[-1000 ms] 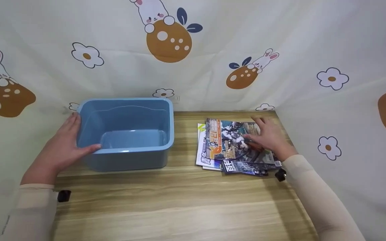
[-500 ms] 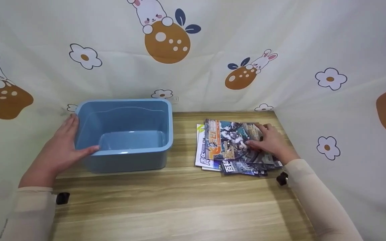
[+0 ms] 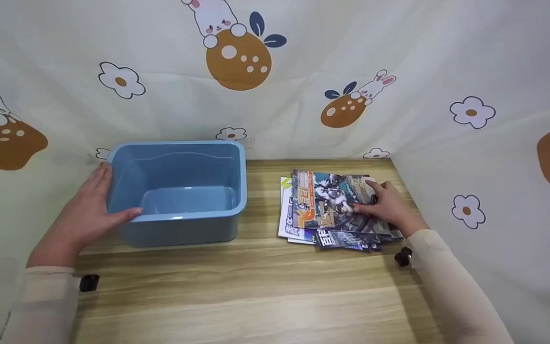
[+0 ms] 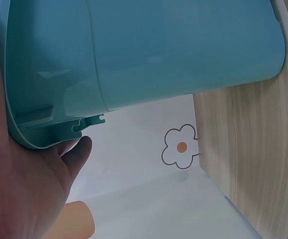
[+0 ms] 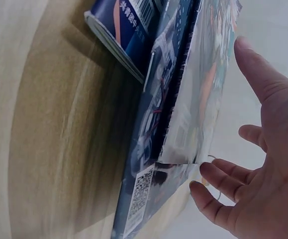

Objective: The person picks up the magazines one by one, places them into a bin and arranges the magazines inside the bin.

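Blue bin (image 3: 179, 231): my L hand (image 3: 83, 217) grips its side. R hand (image 3: 390, 209) at top mag (image 3: 322, 200), can't tell if pinching; prob best to free just its edge 1st.

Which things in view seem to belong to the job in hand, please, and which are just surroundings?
Likely the job:
blue bin, left hand on its rim
top magazine, right hand touching it
magazines beneath

Likely surroundings:
wooden table
printed cloth

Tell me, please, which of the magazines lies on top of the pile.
The orange-lettered magazine does: its cover shows largely uncovered, while the white magazine and the dark magazine only peek out beneath it.
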`<state>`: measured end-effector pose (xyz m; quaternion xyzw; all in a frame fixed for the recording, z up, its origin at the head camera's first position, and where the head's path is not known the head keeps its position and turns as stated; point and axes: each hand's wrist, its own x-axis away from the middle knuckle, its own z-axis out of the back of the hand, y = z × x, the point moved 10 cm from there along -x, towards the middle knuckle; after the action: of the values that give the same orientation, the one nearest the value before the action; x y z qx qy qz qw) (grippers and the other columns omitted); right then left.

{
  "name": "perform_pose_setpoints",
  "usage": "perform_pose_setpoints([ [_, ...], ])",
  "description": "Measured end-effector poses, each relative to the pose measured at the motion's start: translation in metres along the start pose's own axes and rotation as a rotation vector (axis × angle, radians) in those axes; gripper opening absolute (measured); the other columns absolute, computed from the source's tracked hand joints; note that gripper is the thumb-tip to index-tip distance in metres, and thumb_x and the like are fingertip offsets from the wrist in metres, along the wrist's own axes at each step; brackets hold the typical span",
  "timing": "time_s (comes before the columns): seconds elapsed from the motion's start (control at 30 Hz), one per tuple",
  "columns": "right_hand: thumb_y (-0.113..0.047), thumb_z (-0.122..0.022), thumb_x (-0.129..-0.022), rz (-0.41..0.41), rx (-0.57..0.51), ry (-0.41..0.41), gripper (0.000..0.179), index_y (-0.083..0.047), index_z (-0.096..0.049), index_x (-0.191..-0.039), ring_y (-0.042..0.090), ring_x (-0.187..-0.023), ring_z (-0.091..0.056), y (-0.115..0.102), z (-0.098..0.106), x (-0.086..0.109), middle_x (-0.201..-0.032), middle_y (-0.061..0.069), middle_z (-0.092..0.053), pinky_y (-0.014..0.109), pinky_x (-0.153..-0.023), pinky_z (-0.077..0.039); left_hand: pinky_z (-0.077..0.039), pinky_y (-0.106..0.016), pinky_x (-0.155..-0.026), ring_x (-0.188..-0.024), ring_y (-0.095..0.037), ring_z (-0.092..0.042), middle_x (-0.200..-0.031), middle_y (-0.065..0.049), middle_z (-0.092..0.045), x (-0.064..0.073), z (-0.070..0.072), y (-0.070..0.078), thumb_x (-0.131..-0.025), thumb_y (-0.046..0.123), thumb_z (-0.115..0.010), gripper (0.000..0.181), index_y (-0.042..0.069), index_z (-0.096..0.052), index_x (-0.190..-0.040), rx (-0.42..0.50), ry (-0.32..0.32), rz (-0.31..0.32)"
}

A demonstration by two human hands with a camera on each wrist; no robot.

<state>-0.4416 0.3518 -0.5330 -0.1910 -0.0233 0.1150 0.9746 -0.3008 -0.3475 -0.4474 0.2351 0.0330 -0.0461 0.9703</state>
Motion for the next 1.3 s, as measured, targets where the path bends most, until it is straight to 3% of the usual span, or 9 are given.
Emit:
perform_pose_setpoints([
  [0.27,-0.067,-0.09,-0.085,-0.048,-0.036,-0.051,0.121,-0.004,-0.035,-0.172,0.054,-0.117,-0.057,0.01,-0.009,-0.004,-0.145,0.047,-0.042,0.074,-0.106,-0.05,-0.023,-0.09,-0.114,-0.167,-0.054,-0.002,-0.184,-0.024,0.004,0.0,0.0,-0.001,-0.092,0.074,-0.075,0.134,0.003,0.002,-0.176,-0.002,0.0,0.01],
  [0.53,-0.068,-0.09,-0.083,-0.082,-0.039,-0.161,0.125,-0.007,-0.03,-0.174,0.065,-0.13,-0.051,0.013,-0.018,-0.003,-0.154,0.052,-0.031,0.077,-0.111,-0.045,-0.023,-0.089,-0.114,-0.167,-0.054,-0.003,-0.184,-0.024,0.002,0.001,0.0,-0.001,-0.092,0.073,-0.076,0.134,0.003,0.001,-0.176,0.008,0.005,0.007],
  [0.83,-0.065,-0.093,-0.083,-0.105,-0.059,-0.213,0.127,-0.005,-0.028,-0.175,0.066,-0.13,-0.051,0.012,-0.02,-0.007,-0.151,0.056,-0.029,0.073,-0.112,-0.046,-0.022,-0.088,-0.117,-0.168,-0.051,-0.001,-0.184,-0.023,0.003,0.002,0.001,-0.002,-0.092,0.071,-0.078,0.133,0.003,0.001,-0.176,0.028,0.004,0.006],
  [0.97,-0.064,-0.093,-0.083,-0.105,-0.074,-0.231,0.128,-0.004,-0.026,-0.175,0.068,-0.139,-0.044,0.015,-0.022,-0.008,-0.154,0.056,-0.031,0.074,-0.118,-0.04,-0.022,-0.088,-0.117,-0.168,-0.051,-0.001,-0.184,-0.023,0.003,0.003,0.002,-0.002,-0.093,0.071,-0.077,0.133,0.004,0.002,-0.176,0.027,0.007,0.005],
  [1.13,-0.058,-0.094,-0.084,-0.082,-0.118,-0.234,0.127,-0.001,-0.025,-0.174,0.072,-0.151,-0.026,0.018,-0.023,-0.011,-0.162,0.049,-0.034,0.076,-0.126,-0.027,-0.022,-0.088,-0.117,-0.168,-0.051,-0.001,-0.184,-0.023,0.003,0.004,0.002,-0.003,-0.093,0.071,-0.077,0.133,0.005,0.002,-0.176,0.03,0.01,0.005],
  [1.3,-0.055,-0.096,-0.084,-0.071,-0.161,-0.226,0.126,0.0,-0.026,-0.174,0.071,-0.153,-0.024,0.023,-0.025,-0.013,-0.164,0.047,-0.033,0.074,-0.128,-0.024,-0.023,-0.089,-0.115,-0.168,-0.051,-0.001,-0.184,-0.021,0.004,0.003,0.001,-0.003,-0.092,0.072,-0.077,0.134,0.005,0.002,-0.176,0.033,0.006,0.013],
])
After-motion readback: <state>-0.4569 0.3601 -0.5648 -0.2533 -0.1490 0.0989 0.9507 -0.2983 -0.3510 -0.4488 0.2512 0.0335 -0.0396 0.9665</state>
